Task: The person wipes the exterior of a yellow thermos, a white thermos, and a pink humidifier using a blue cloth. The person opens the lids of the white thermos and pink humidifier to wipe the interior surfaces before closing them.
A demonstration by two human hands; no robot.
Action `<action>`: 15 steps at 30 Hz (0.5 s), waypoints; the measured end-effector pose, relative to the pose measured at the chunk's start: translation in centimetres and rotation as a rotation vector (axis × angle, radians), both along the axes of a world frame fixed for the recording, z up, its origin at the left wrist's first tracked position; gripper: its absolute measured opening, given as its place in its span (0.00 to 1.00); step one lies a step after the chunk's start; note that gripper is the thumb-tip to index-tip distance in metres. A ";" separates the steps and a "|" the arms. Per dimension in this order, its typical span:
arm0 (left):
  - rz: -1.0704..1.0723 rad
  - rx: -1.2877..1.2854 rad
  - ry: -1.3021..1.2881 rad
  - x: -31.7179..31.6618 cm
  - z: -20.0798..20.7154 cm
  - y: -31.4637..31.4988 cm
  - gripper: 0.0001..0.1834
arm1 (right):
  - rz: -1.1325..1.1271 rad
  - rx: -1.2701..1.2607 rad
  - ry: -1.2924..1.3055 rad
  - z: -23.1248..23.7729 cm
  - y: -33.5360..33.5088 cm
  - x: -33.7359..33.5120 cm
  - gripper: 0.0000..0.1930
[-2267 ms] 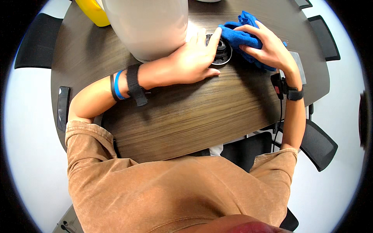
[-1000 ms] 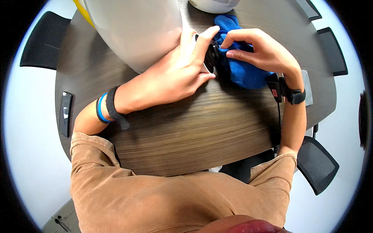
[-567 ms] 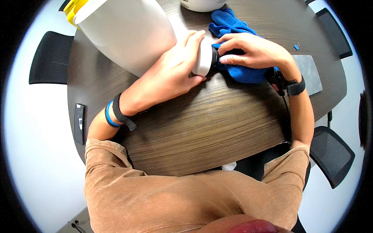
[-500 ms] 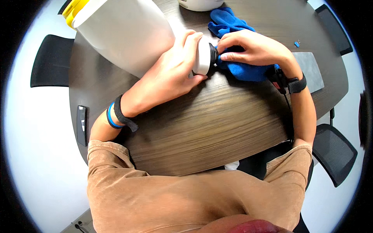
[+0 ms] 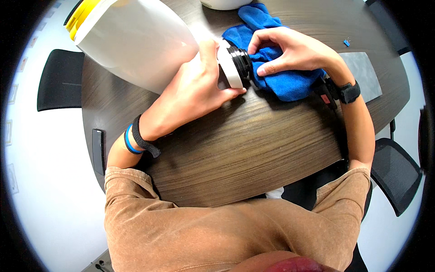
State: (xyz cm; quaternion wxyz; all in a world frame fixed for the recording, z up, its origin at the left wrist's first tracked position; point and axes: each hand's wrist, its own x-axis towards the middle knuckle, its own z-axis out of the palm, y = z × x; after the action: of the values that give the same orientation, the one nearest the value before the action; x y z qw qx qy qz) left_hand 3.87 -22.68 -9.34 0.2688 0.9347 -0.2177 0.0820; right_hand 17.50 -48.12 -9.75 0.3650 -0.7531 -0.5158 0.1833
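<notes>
A large white vessel (image 5: 140, 43) with a yellow part (image 5: 84, 18) at its far-left end lies tilted across the table. At its other end are a white collar (image 5: 230, 65) and a black ribbed end piece (image 5: 240, 62). My left hand (image 5: 195, 81) is closed around the collar end, thumb below it. Beside the black piece, my right hand (image 5: 294, 49) curves over a blue cloth (image 5: 290, 84), gripping it between thumb and fingers. Part of the cloth spreads behind the fingers, touching or very close to the black piece.
The brown wooden table (image 5: 217, 154) carries a grey flat panel (image 5: 362, 75) right of my right wrist and a small blue bit (image 5: 346, 42) beyond. A white rounded object (image 5: 226, 3) stands at the far edge of view. A black phone-like slab (image 5: 98, 151) lies left. Chairs (image 5: 59, 79) surround the table.
My right fingers have moved off the black piece onto the cloth, and more of the black piece shows. The cloth has shifted left against it. My left hand keeps its hold.
</notes>
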 end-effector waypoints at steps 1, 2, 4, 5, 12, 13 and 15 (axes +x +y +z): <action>-0.007 -0.008 -0.014 -0.1 0.0 0.0 0.50 | -0.004 -0.008 -0.040 0.0 0.0 -0.2 0.22; -0.021 -0.006 -0.027 -0.1 0.0 0.1 0.50 | -0.008 -0.015 -0.080 0.0 0.2 -0.3 0.21; -0.045 -0.006 -0.051 -0.1 0.0 0.2 0.50 | 0.005 -0.035 -0.063 0.4 0.5 -0.2 0.18; -0.041 -0.002 -0.045 -0.1 -0.1 0.3 0.50 | 0.011 -0.044 -0.055 0.4 0.6 -0.2 0.16; -0.063 -0.053 -0.064 0.2 -0.5 0.2 0.45 | -0.034 0.052 0.099 -0.3 0.8 0.3 0.09; -0.075 -0.070 -0.072 0.2 -0.7 0.3 0.43 | -0.029 0.123 0.057 -1.0 1.0 0.1 0.11; -0.083 -0.070 -0.080 0.3 -0.6 0.1 0.42 | -0.064 0.021 -0.019 -0.9 0.8 -0.5 0.10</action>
State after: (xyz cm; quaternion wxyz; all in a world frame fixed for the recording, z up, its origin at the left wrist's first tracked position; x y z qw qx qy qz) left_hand 4.14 -22.56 -9.99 0.2958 0.9108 -0.2639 0.1155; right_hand 17.03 -47.30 -10.69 0.3736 -0.7672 -0.4965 0.1591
